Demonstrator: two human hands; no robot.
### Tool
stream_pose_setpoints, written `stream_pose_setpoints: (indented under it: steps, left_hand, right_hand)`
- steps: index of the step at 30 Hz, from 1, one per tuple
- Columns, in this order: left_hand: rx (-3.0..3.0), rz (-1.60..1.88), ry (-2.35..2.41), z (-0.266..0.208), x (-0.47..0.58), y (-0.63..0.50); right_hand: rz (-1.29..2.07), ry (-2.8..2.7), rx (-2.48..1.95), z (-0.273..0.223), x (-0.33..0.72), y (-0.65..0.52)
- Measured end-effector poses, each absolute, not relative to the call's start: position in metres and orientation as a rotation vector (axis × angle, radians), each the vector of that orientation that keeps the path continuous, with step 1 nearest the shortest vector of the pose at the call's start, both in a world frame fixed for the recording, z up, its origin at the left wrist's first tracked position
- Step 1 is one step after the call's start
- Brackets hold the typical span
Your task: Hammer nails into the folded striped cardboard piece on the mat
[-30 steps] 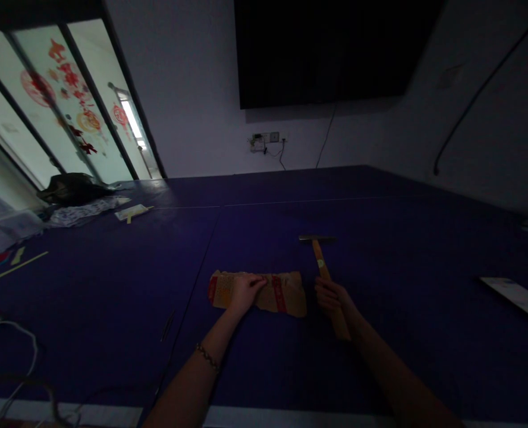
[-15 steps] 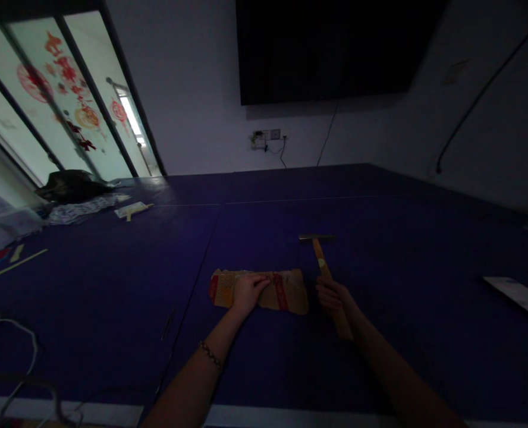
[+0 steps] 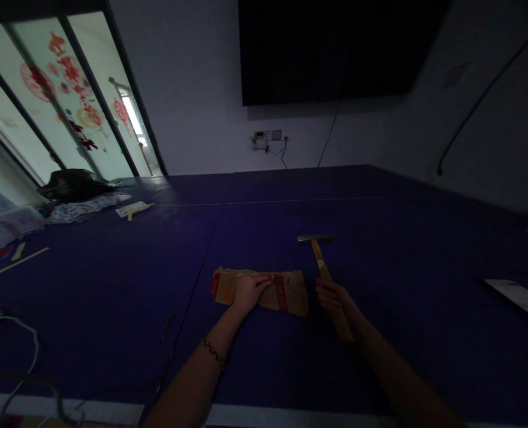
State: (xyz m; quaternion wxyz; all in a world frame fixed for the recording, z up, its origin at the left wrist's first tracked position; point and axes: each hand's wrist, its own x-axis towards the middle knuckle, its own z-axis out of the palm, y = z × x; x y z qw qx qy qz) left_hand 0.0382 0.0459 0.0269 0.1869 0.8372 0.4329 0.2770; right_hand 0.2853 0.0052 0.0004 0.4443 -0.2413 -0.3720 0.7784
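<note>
A flat brown cardboard piece (image 3: 293, 294) with red printed bands lies on the dark blue table (image 3: 255, 356). My left hand (image 3: 249, 291) rests on its middle, thumb and fingertips pressed together; whatever may be between them is too small and dark to make out. To the right, my right hand (image 3: 330, 296) is wrapped round the wooden handle of a hammer (image 3: 321, 260). The hammer's slim metal head points away from me, above the table and beyond the cardboard's right end.
A thin dark tool (image 3: 168, 325) lies left of my forearm. White cables (image 3: 34, 339) run along the left edge. A pale flat panel (image 3: 520, 298) is at the right. Yellow strips (image 3: 19, 261), a small white tray (image 3: 132, 209) and a black bag (image 3: 74, 185) lie farther left.
Both hands, the cardboard and the hammer stay nearly where they were. The hammer head tips very slightly; the whole view shifts a little.
</note>
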Motion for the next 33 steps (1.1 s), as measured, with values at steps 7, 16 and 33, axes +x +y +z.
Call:
stream_pose_setpoints:
  steps: [7, 16, 33]
  left_hand:
    - [2.401, 0.769, 1.209, 0.026, 0.040, 0.046]
    - [2.388, 0.736, 1.258, 0.022, 0.041, 0.046]
    - [2.430, 0.741, 1.270, 0.023, 0.042, 0.044]
  right_hand:
    - [1.787, -0.923, -0.890, 0.042, 0.257, -0.030]
    - [1.347, -1.103, -1.565, 0.108, 0.173, -0.113]
    - [1.098, -1.354, -1.859, 0.097, 0.170, -0.114]
